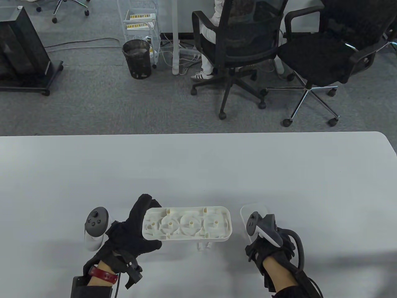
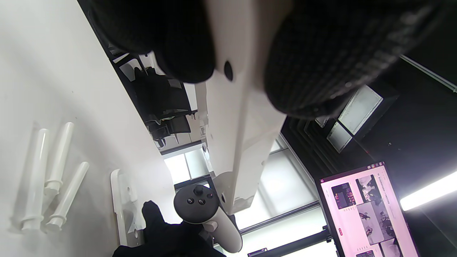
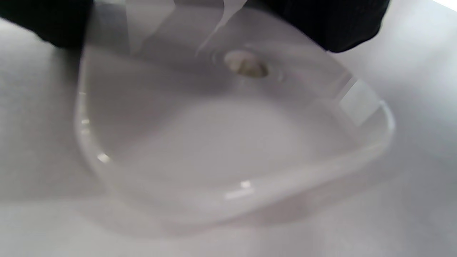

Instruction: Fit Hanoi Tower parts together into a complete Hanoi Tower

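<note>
Gripping the white base (image 1: 187, 223) by its left end, the left hand (image 1: 136, 231) holds it tilted above the table (image 1: 198, 167). The right hand (image 1: 269, 248) pinches a clear square disc (image 3: 232, 142) just right of the base.

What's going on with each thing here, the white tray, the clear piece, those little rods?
White base: lifted, underside facing up, gripped by left hand.
Clear plate: held by right hand.
Three pegs: lying loose on table.
</note>
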### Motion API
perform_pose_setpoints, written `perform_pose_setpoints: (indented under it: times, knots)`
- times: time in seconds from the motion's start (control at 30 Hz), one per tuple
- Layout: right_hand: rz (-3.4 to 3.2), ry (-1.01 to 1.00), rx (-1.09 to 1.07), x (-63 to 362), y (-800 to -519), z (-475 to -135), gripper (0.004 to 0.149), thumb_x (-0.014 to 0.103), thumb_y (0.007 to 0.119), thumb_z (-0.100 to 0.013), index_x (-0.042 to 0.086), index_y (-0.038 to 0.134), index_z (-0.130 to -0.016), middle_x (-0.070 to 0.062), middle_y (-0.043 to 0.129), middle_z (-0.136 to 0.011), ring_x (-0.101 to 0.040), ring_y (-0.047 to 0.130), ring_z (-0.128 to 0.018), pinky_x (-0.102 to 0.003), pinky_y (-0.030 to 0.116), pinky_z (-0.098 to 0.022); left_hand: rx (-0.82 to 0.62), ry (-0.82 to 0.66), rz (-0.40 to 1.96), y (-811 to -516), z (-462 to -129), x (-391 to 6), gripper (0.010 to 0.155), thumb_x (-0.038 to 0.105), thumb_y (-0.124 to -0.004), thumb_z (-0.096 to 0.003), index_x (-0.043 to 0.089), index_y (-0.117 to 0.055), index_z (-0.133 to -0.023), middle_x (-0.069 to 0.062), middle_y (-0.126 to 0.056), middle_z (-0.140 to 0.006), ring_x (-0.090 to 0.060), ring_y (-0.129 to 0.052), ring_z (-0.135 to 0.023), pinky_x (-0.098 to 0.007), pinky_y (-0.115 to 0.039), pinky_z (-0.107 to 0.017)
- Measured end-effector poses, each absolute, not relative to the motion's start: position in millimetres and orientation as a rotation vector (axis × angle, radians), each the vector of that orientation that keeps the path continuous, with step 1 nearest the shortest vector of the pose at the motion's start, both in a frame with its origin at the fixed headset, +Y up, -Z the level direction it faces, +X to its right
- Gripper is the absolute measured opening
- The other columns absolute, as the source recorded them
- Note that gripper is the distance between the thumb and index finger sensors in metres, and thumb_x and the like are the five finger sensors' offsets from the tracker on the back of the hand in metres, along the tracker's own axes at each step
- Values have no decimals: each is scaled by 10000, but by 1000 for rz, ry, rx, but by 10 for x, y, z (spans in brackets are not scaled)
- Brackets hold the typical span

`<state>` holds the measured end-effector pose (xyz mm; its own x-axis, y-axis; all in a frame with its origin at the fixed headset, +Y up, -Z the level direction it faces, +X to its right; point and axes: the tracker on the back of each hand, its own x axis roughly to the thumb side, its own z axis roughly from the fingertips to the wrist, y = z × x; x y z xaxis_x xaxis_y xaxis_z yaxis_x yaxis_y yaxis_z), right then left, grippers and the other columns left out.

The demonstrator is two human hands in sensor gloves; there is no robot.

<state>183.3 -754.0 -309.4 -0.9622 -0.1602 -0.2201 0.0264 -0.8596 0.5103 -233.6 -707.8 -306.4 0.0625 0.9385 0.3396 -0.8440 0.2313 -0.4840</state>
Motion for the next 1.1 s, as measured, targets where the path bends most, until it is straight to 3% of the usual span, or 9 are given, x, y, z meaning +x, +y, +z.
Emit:
perform_pose_setpoints:
  times: [0.17, 0.3, 0.6, 0.77, 0.9, 1.1]
  knots:
    - [-3085, -771, 359, 1965, -7319, -3145, 1098, 607, 791, -337, 109, 56, -983, -365, 381, -1023, -586, 581, -865, -672, 557, -650, -163, -663, 1375, -7064, -3059, -2349, 1258, 407, -1042, -339, 186, -35, -1060, -152, -266, -1152, -322, -918, -763, -518, -730, -681]
    - [-3172, -614, 261, 2000, -7014, -3166, 1099, 598, 811, -325, 92, 97, -989, -364, 403, -1022, -593, 610, -861, -681, 576, -645, -169, -664, 1378, -7060, -3061, -2346, 1253, 404, -1042, -340, 194, -39, -1062, -150, -262, -1153, -323, -915, -771, -520, -728, -684]
    - [-3268, -199, -98, 1903, -6255, -3134, 1107, 555, 856, -309, 115, 107, -995, -327, 364, -1052, -584, 574, -913, -698, 505, -681, -174, -669, 1379, -7025, -3047, -2335, 1248, 401, -1039, -343, 189, -42, -1063, -150, -255, -1153, -339, -902, -803, -528, -724, -690]
    - [-3235, -17, -403, 1687, -5817, -3058, 1090, 542, 858, -310, 130, 122, -1002, -306, 341, -1068, -569, 538, -935, -704, 467, -697, -174, -672, 1381, -7008, -3038, -2321, 1252, 401, -1041, -343, 194, -37, -1062, -156, -259, -1151, -341, -905, -805, -528, -729, -688]
    - [-3176, 20, -671, 1456, -5574, -2987, 1081, 542, 856, -309, 140, 135, -1007, -293, 338, -1078, -557, 531, -947, -706, 455, -707, -175, -673, 1378, -6995, -3032, -2309, 1255, 404, -1041, -343, 201, -32, -1061, -165, -263, -1150, -343, -908, -804, -528, -732, -687]
    - [-3058, -131, -965, 1059, -5448, -2909, 1068, 529, 865, -309, 150, 157, -1012, -282, 329, -1088, -551, 512, -961, -722, 411, -713, -183, -678, 1369, -6975, -3019, -2285, 1257, 399, -1041, -344, 196, -28, -1059, -180, -261, -1145, -348, -910, -805, -531, -732, -687]
